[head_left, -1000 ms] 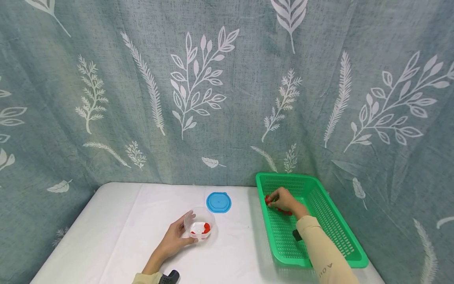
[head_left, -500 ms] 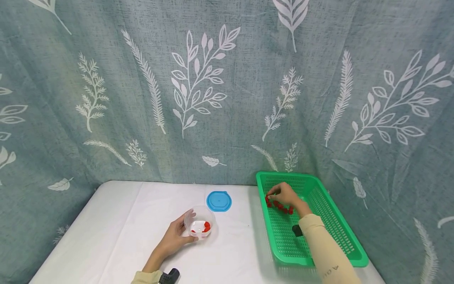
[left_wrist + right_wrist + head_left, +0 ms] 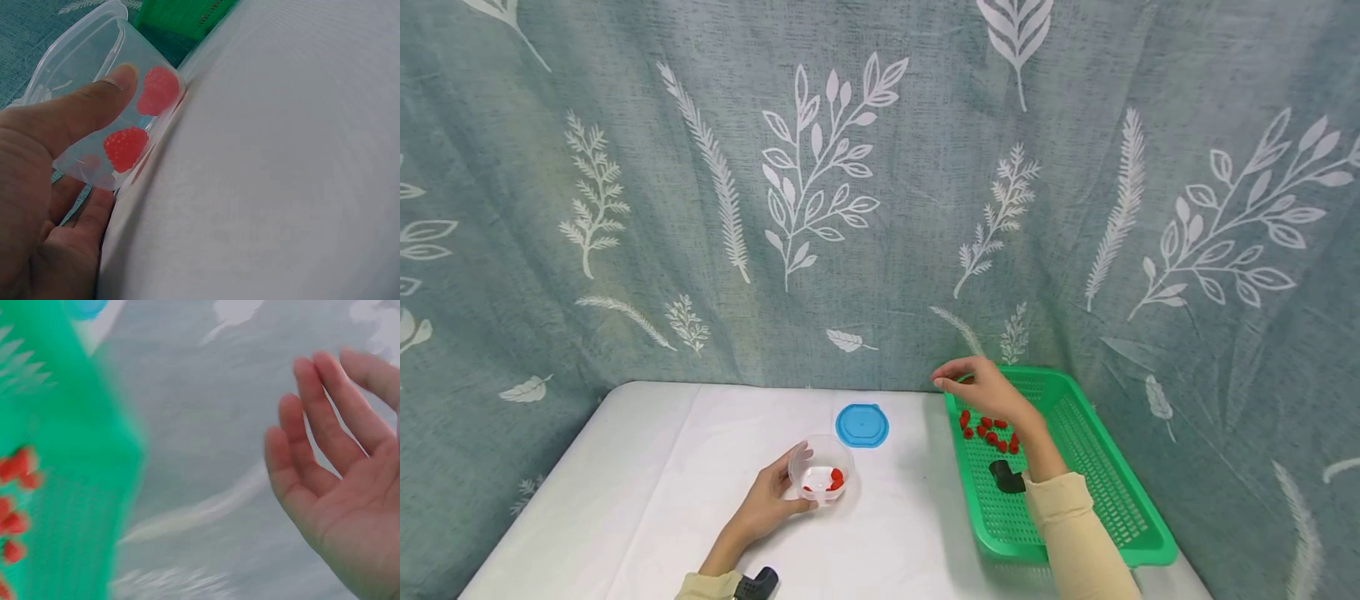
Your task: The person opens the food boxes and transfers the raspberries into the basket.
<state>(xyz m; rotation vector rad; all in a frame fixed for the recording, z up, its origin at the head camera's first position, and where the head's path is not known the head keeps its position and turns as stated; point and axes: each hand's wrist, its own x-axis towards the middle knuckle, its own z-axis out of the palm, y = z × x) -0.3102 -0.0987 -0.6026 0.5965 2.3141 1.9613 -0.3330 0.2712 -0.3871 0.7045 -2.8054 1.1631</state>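
Note:
In the head view my left hand (image 3: 767,502) holds a clear plastic tub (image 3: 822,454) from its left side, thumb against the near wall. A few red raspberries (image 3: 127,149) show through the wall in the left wrist view, lying at the bottom. My right hand (image 3: 985,387) is raised over the far left corner of a green perforated basket (image 3: 973,521). Its fingers (image 3: 309,406) are loosely bent, and no berry shows among them. Several more raspberries (image 3: 992,437) lie in the basket's far left part, below the right hand.
A round blue lid (image 3: 862,426) lies on the white table (image 3: 647,475), behind the tub. Patterned grey-green cloth (image 3: 880,208) hangs behind the table and down both sides. The basket's raised rim stands between its berries and the tub.
My right hand has risen from among the raspberries and moved up and left to the basket's far corner, uncovering the berries. My left hand and the tub have stayed put.

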